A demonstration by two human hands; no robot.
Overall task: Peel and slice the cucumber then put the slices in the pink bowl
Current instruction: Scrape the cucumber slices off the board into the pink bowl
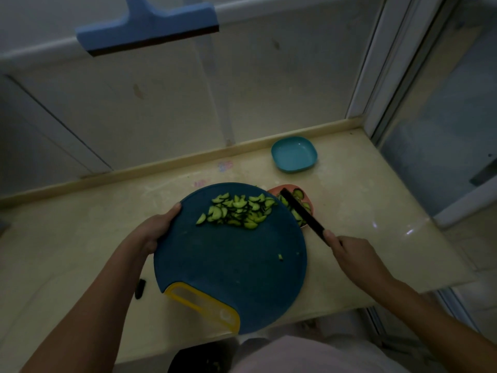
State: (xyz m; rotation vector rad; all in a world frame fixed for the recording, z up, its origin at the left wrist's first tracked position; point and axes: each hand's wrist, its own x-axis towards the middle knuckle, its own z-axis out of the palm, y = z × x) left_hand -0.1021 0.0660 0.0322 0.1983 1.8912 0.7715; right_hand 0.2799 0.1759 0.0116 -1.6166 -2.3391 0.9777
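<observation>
Your two bare forearms reach forward from the bottom edge, above a pale garment point(309, 356). Your left hand point(156, 230) grips the left rim of a round, dark blue plastic cutting board point(231, 278), thumb on top and fingers curled underneath. The board has a yellow handle cut-out point(204, 305) at its near edge, which reaches out past the front of the pale yellow stone tabletop point(363, 211). It is unclear whether the board is lifted or resting flat.

A heap of green, half-moon cucumber slices point(236, 212) lies on the far part of the board, close to its right-hand edge. One small scrap sits alone nearer the board's middle.

Just beyond that edge, partly hidden by the board, stands the pink bowl point(274, 191), already holding some slices. Your right hand point(352, 254) is wrapped round the handle of a long black knife point(309, 219), forefinger laid along it. The blade slants across the bowl, its tip pointing away from you.

Further back on the tabletop, well apart, sits an empty blue bowl with rounded corners point(294, 154). A small dark object point(140, 288) lies on the tabletop left of the yellow handle; what it is cannot be told.
</observation>
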